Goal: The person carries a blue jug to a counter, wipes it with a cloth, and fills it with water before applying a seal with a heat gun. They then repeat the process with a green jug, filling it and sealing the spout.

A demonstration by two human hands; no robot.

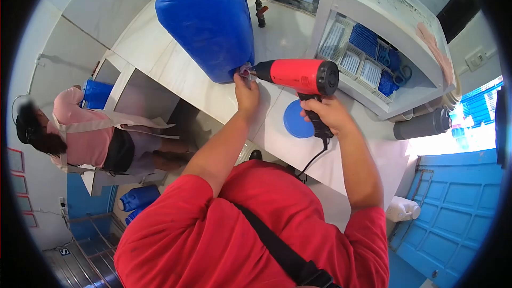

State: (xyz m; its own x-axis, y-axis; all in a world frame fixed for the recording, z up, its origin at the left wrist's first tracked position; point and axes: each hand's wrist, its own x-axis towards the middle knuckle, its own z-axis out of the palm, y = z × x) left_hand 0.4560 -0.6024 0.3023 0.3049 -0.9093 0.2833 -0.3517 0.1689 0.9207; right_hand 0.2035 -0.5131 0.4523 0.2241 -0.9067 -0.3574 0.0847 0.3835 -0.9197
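Note:
My right hand is wrapped around the handle of a red and black heat gun. Its metal nozzle points left, at the lower corner of a large blue plastic jug standing on the counter. By that corner, the fingers of my left hand are closed on a small clear, shiny plastic piece; its exact kind is hard to make out. The nozzle is right beside this piece. A round blue lid lies flat on the counter, just left of the heat gun's handle.
A white cabinet holds baskets and blue-handled scissors. A dark grey tumbler lies at the right. The heat gun's cord hangs over the counter's edge. At the left, a person in pink works by another blue container.

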